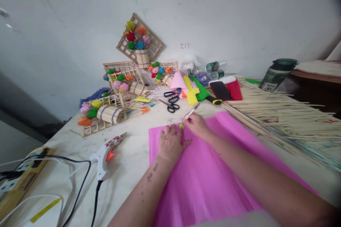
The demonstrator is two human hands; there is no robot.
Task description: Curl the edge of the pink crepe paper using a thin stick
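Pink paper (213,184) on the table (128,170), under both forearms. Left hand (170,143) lies palm-down near its far edge, fingers extended, thumb out, not gripping. Right hand (197,124) pinches a pen (191,111), nib end down by a small yellow disc (181,126). Disc sits on the paper between the hands, right at the left fingertips. Glue gun (102,161) off to the left, phone (220,90) beyond the paper.

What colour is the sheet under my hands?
The sheet is bright pink, best seen in the head view.
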